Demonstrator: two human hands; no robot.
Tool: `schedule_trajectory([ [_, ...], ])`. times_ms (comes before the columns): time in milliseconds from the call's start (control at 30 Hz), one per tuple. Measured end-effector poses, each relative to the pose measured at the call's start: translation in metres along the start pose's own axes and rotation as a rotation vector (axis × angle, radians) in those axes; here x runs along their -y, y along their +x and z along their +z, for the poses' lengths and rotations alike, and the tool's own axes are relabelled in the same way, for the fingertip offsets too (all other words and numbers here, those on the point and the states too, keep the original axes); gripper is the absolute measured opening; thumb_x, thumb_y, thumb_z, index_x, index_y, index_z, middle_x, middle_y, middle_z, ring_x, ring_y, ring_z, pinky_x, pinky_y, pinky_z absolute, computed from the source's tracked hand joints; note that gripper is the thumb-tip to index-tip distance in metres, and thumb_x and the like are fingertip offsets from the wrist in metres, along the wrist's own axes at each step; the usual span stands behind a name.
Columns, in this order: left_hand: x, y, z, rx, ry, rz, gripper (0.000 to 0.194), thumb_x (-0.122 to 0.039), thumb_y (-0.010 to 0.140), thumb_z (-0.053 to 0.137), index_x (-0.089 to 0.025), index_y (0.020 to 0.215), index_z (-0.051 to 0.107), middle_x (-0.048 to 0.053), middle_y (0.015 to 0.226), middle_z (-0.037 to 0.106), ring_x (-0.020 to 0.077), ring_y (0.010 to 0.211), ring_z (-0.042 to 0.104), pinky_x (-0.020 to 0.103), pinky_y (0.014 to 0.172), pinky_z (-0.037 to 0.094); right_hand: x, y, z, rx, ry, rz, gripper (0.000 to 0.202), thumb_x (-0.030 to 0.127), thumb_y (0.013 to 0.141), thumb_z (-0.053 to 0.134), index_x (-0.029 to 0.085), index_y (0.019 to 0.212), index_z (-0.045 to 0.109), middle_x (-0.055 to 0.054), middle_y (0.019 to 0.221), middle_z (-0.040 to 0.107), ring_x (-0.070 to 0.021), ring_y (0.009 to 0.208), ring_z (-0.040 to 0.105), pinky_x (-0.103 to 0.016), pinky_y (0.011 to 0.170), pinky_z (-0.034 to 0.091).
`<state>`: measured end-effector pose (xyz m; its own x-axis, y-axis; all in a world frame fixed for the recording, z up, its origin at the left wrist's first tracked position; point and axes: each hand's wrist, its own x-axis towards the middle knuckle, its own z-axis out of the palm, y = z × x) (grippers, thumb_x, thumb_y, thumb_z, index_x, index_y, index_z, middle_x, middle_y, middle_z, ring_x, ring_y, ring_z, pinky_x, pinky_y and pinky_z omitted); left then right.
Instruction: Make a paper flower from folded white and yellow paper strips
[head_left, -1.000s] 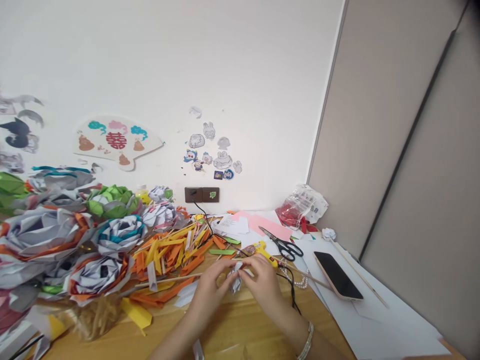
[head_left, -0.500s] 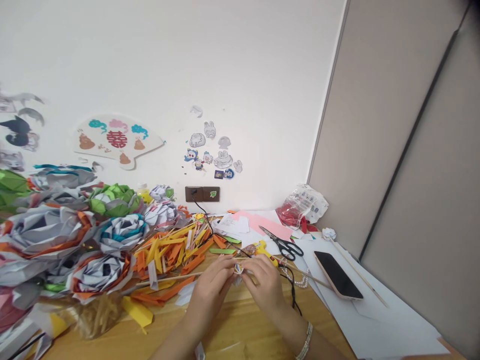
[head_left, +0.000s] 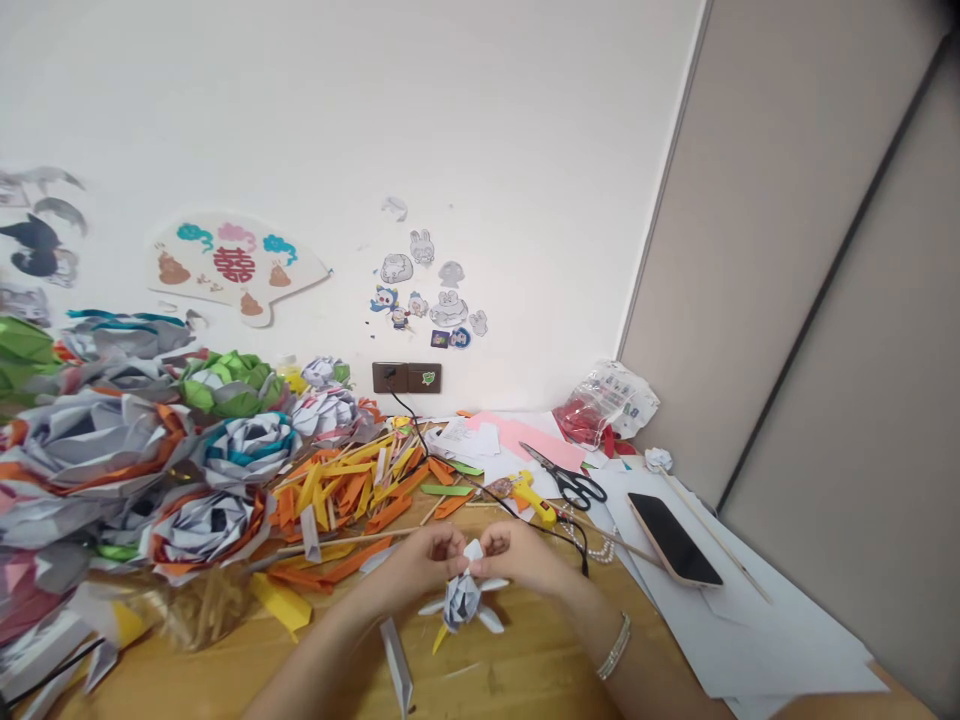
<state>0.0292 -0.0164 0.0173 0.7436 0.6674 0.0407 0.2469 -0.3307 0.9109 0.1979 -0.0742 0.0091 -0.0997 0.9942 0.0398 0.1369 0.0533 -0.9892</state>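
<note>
A small white paper flower with a yellow tip sits low in front of me, its petals spread outward. My left hand and my right hand meet at its far side, fingertips pinching a white folded paper petal between them. Whether that petal is joined to the flower I cannot tell. On the wood to the left lies a loose white folded strip. Beyond my right hand is a yellow hot glue gun with a black cord.
Large paper flowers crowd the left side. Orange and yellow folded strips lie piled behind my left hand. Black-handled scissors, a phone and white sheets lie to the right. A plastic bag stands by the wall.
My hands have lowered slightly and tilted, and the flower between them now shows its petals toward me. The view has shifted a little.
</note>
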Motion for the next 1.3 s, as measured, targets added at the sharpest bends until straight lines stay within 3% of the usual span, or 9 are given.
schedule_trajectory([
  [133, 0.012, 0.002, -0.001, -0.007, 0.025, 0.023, 0.034, -0.046, 0.065, 0.062, -0.013, 0.07, 0.053, -0.004, 0.059, 0.047, 0.0093, 0.055, 0.042, 0.02, 0.051, 0.032, 0.002, -0.002, 0.004, -0.016, -0.02, 0.027, 0.022, 0.026, 0.054, 0.072, 0.015, 0.057, 0.053, 0.006, 0.05, 0.051, -0.0073, 0.047, 0.044, -0.019, 0.047, 0.031],
  [300, 0.017, 0.006, 0.001, -0.125, 0.12, 0.035, 0.028, -0.038, 0.065, 0.063, -0.014, 0.059, 0.05, -0.004, 0.055, 0.05, 0.0098, 0.053, 0.044, 0.02, 0.048, 0.032, -0.006, 0.003, 0.01, -0.16, -0.286, -0.116, 0.018, 0.014, 0.06, 0.062, 0.016, 0.051, 0.047, 0.007, 0.049, 0.044, -0.0072, 0.047, 0.04, -0.019, 0.046, 0.029],
  [400, 0.013, 0.006, 0.001, -0.169, 0.099, 0.03, 0.027, -0.037, 0.064, 0.063, -0.014, 0.058, 0.051, -0.003, 0.054, 0.051, 0.0101, 0.052, 0.045, 0.02, 0.048, 0.033, -0.008, 0.005, 0.011, -0.17, -0.271, -0.149, 0.01, 0.015, 0.061, 0.061, 0.016, 0.058, 0.052, 0.006, 0.053, 0.05, -0.0084, 0.051, 0.045, -0.019, 0.049, 0.034],
  [567, 0.0, 0.002, -0.003, -0.015, -0.043, -0.039, 0.027, -0.035, 0.058, 0.067, -0.011, 0.067, 0.058, -0.002, 0.055, 0.056, 0.0105, 0.052, 0.05, 0.022, 0.053, 0.04, -0.008, 0.005, 0.013, -0.158, -0.136, -0.065, 0.01, 0.018, 0.058, 0.065, 0.015, 0.065, 0.058, 0.002, 0.059, 0.058, -0.0106, 0.054, 0.053, -0.021, 0.052, 0.04],
  [833, -0.001, -0.001, -0.009, -0.037, 0.005, -0.027, 0.016, -0.024, 0.056, 0.068, -0.012, 0.061, 0.059, -0.002, 0.057, 0.06, 0.0098, 0.054, 0.052, 0.02, 0.053, 0.04, -0.006, 0.002, 0.016, -0.181, -0.364, -0.21, 0.009, 0.012, 0.06, 0.063, 0.016, 0.053, 0.058, 0.002, 0.055, 0.059, -0.0101, 0.052, 0.052, -0.019, 0.046, 0.037],
  [933, 0.002, -0.003, -0.017, 0.067, -0.255, -0.068, 0.027, -0.026, 0.054, 0.074, -0.014, 0.072, 0.059, -0.001, 0.063, 0.063, 0.0118, 0.059, 0.058, 0.022, 0.059, 0.044, -0.004, 0.002, 0.016, -0.184, -0.346, -0.246, 0.009, 0.01, 0.06, 0.062, 0.017, 0.056, 0.062, 0.001, 0.059, 0.062, -0.012, 0.057, 0.056, -0.02, 0.052, 0.042],
  [1033, 0.004, -0.005, -0.021, 0.077, -0.468, -0.09, 0.035, -0.036, 0.061, 0.072, -0.015, 0.086, 0.058, 0.001, 0.068, 0.066, 0.0147, 0.064, 0.062, 0.026, 0.063, 0.046, -0.004, 0.002, 0.017, -0.204, -0.277, -0.225, 0.01, 0.009, 0.061, 0.061, 0.017, 0.062, 0.065, 0.0, 0.064, 0.065, -0.0138, 0.061, 0.06, -0.023, 0.058, 0.045],
  [1167, 0.005, -0.002, -0.018, 0.053, -0.376, -0.109, 0.038, -0.043, 0.059, 0.073, -0.011, 0.076, 0.06, 0.0, 0.056, 0.063, 0.0093, 0.049, 0.055, 0.022, 0.054, 0.043, 0.0, 0.0, 0.019, -0.196, -0.338, -0.294, 0.012, 0.007, 0.061, 0.063, 0.018, 0.063, 0.068, -0.001, 0.065, 0.067, -0.015, 0.064, 0.061, -0.024, 0.06, 0.046],
  [1300, 0.008, 0.001, -0.014, 0.003, -0.368, -0.094, 0.04, -0.047, 0.056, 0.073, -0.013, 0.068, 0.057, -0.003, 0.053, 0.061, 0.0084, 0.046, 0.053, 0.021, 0.051, 0.041, 0.002, -0.003, 0.016, -0.171, -0.396, -0.487, 0.016, 0.006, 0.066, 0.061, 0.021, 0.069, 0.069, -0.001, 0.069, 0.068, -0.0148, 0.067, 0.061, -0.025, 0.065, 0.046],
])
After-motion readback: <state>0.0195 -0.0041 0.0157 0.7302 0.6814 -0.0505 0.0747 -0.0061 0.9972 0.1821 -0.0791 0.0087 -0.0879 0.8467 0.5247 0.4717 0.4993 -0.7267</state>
